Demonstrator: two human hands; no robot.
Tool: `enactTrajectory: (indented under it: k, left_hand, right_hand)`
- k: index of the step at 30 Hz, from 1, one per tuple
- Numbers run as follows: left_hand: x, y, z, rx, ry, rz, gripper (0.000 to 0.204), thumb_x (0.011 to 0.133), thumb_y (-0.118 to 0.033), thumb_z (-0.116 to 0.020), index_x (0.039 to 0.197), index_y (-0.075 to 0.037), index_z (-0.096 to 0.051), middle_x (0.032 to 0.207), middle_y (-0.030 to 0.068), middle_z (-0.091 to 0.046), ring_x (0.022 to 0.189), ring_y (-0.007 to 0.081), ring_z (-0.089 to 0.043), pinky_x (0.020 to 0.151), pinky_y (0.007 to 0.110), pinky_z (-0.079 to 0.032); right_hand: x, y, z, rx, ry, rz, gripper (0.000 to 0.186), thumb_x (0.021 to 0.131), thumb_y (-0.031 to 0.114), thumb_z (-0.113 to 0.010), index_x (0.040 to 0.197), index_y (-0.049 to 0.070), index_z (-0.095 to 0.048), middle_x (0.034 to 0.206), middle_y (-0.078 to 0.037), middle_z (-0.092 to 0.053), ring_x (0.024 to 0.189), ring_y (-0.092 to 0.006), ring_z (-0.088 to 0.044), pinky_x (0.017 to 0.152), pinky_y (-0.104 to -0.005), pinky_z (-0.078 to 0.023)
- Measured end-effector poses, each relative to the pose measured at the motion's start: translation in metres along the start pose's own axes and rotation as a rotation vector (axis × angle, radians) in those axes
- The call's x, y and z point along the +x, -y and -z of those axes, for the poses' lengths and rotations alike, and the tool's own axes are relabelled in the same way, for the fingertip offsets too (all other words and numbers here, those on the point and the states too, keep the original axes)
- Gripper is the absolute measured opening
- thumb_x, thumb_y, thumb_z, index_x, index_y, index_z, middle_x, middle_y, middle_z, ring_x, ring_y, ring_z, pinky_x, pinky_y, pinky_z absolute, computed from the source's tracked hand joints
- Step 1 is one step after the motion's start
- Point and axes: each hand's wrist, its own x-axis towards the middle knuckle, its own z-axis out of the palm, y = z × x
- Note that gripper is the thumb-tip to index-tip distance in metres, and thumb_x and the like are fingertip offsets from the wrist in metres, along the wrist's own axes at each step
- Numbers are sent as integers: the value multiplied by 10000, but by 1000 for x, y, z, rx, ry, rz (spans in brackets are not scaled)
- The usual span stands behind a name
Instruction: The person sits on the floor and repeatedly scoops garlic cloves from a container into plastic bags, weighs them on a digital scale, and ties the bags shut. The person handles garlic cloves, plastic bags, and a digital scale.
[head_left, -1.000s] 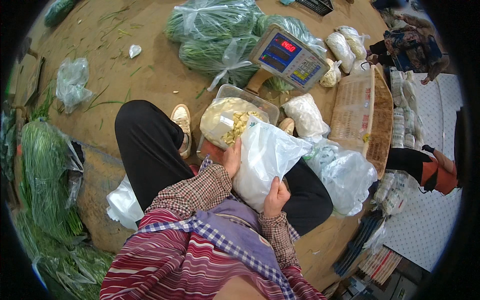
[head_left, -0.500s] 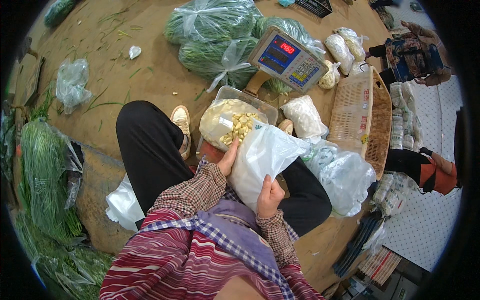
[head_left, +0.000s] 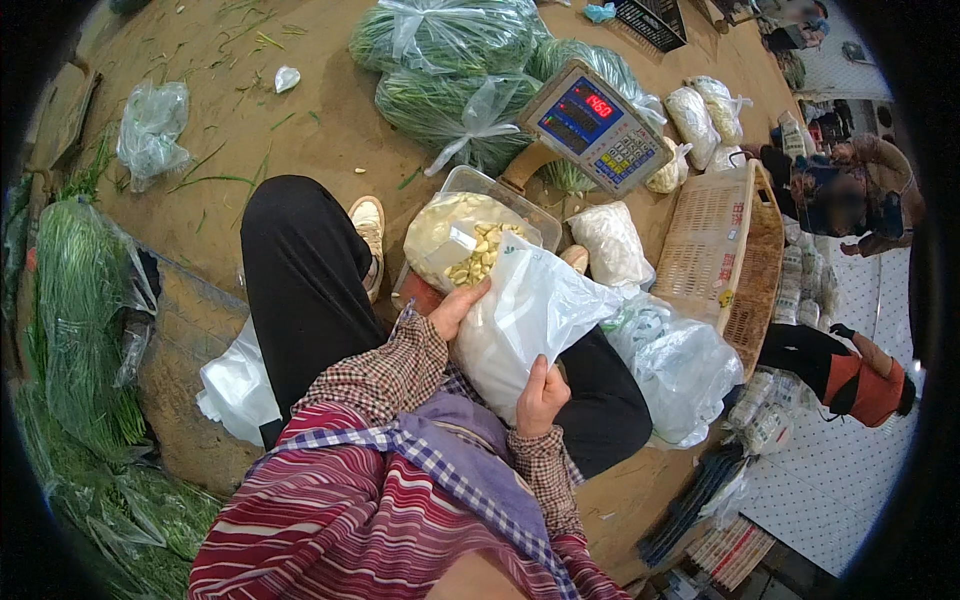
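Observation:
My left hand (head_left: 458, 306) grips the upper left side of a white plastic bag (head_left: 520, 310) on my lap, its fingertips near the bag's mouth. My right hand (head_left: 540, 398) pinches the bag's right side with thumb and fingers. Just beyond is a clear plastic tub (head_left: 545, 225) holding an open bag of pale peeled cloves (head_left: 485, 250), which look like garlic. A scale display (head_left: 598, 125) on a post stands behind the tub, with lit red digits.
Bagged greens lie behind the scale (head_left: 440, 40) and at left (head_left: 80, 330). To the right are a white bag (head_left: 610, 240), crumpled plastic (head_left: 665, 380), a beige crate (head_left: 700, 250) and small bags (head_left: 690, 125). Other people (head_left: 855, 190) are at the right; a black crate (head_left: 650, 25) is at the back.
My view has shifted slightly, so the surroundings sit differently. My left hand has risen a little toward the bag's mouth; both hands still hold the white bag.

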Motion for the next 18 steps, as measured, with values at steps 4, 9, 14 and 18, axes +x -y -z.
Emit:
enactTrajectory:
  k: [4, 9, 14, 18]
  left_hand:
    - [0, 3, -4, 25, 30, -55, 422, 824, -329, -492, 1080, 6, -477, 1019, 79, -552, 914, 168, -535, 793, 282, -424]
    - [7, 6, 3, 63, -53, -40, 426, 825, -335, -489, 1088, 0, -472, 1037, 89, -543, 908, 175, -538, 777, 283, -434]
    - [5, 6, 1, 2, -34, -54, 451, 832, -367, -463, 1103, -7, -461, 1053, 83, -536, 932, 166, -523, 803, 279, -417]
    - [2, 4, -2, 48, -17, -25, 477, 836, -382, -446, 1131, -8, -435, 1095, 82, -512, 981, 162, -495, 833, 278, -397]
  right_hand:
    - [4, 2, 2, 2, -19, -42, 296, 848, 99, -444, 577, -20, -424, 504, 34, -345, 483, -42, -280, 416, -227, -221]
    - [2, 1, 0, -3, 22, 5, 285, 849, 95, -442, 589, -21, -431, 510, 36, -346, 488, -39, -278, 421, -221, -223]
    - [6, 1, 1, 3, -1, -23, 289, 845, 85, -448, 576, -16, -417, 507, 41, -337, 483, -38, -268, 416, -221, -217]
    - [5, 0, 3, -1, 17, -24, 276, 841, 81, -450, 586, -22, -431, 499, 36, -340, 478, -38, -276, 412, -224, -221]
